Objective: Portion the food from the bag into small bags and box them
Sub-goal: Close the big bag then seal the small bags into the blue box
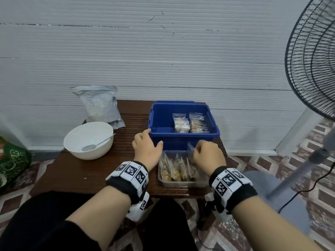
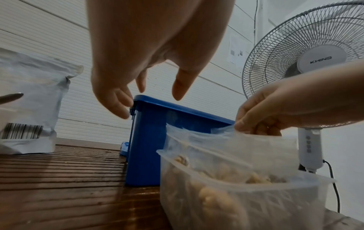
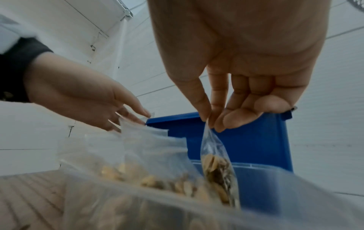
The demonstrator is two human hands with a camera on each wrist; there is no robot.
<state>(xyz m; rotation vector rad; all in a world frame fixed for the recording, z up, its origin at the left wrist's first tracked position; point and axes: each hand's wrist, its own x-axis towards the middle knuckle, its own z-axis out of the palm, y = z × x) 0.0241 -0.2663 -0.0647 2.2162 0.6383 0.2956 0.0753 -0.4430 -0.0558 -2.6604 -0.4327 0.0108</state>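
A small dark wooden slatted table (image 1: 87, 171) stands against a pale ribbed wall, with patterned floor tiles around it and a standing fan (image 1: 311, 66) at three o'clock.

At eleven o'clock on the table a large silver food bag (image 1: 101, 104) leans on the wall. In front of it, at nine o'clock, sits a white bowl (image 1: 76, 142) holding a spoon (image 1: 94, 144).

At twelve o'clock is a blue box (image 1: 183, 140). Two short rows of filled small bags (image 1: 189, 123) stand inside it, toward its right side.

Just nearer the person, at six o'clock, a clear plastic tub (image 1: 181, 183) touches the blue box and holds several more filled bags standing upright.

The right hand (image 1: 208, 156) is over the tub, thumb and forefinger pinching the top edge of one small bag of nuts (image 3: 215, 169), the other fingers loosely curled. The bag hangs with its lower end in the tub.

The left hand (image 1: 146, 147) holds nothing, its fingers relaxed and spread, fingertips at the near left corner of the blue box.

The boxing step appears to be in hand. The next move likely calls for lifting the pinched bag clear of its neighbours and setting it upright beside the rows in the box.
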